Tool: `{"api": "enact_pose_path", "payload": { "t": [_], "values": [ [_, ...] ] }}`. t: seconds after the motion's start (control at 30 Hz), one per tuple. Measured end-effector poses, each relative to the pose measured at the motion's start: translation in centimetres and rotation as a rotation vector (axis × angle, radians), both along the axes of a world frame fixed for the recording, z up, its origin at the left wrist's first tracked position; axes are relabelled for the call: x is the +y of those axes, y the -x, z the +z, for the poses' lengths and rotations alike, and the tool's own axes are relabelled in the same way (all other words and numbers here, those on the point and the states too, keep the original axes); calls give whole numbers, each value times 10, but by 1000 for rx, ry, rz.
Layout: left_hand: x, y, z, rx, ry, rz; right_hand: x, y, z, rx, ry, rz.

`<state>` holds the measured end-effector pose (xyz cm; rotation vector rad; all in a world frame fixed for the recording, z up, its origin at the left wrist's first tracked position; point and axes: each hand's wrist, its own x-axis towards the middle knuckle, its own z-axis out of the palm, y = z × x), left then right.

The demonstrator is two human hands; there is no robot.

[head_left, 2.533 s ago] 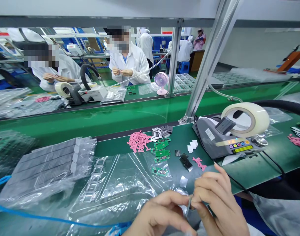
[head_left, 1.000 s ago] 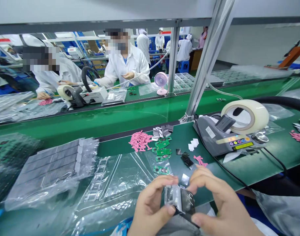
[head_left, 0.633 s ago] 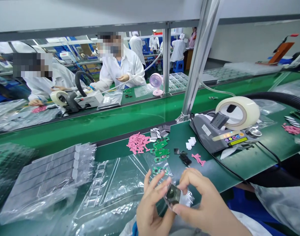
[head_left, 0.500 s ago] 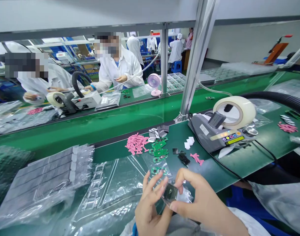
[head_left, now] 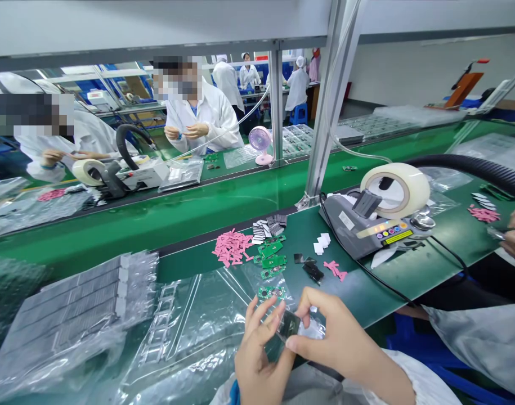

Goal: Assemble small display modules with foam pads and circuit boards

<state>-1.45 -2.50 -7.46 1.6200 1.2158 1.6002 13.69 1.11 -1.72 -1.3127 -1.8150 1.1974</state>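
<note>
Between my two hands is a small dark glassy panel with a clear edge, tilted above the front of the bench. My left hand pinches its left side, the other fingers raised and spread. At its right side, the thumb and forefinger of my right hand close on it. Just beyond my fingers lie several green circuit boards, the closest one on a clear plastic sheet. Black squares and pink strips rest beyond my right hand.
A grey tape dispenser with a big tape roll stands to the right. Stacked trays in plastic lie at left. A pink pile and white squares sit ahead. A co-worker's hands show at the right edge; others work across the bench.
My hands keep their hold on the panel, with only a slight shift in its tilt. A co-worker's hands have come into view at right. The whole view has drifted slightly.
</note>
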Motion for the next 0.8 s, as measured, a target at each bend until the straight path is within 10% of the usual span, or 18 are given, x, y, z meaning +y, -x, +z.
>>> {"api": "enact_pose_path", "payload": {
  "t": [0.4, 0.8],
  "values": [
    [0, -5, 23, -740, 692, -325, -13, -5, -29, 357, 84, 25],
    [11, 17, 28, -1269, 844, -413, 69, -51, -98, -320, -181, -250]
  ]
}}
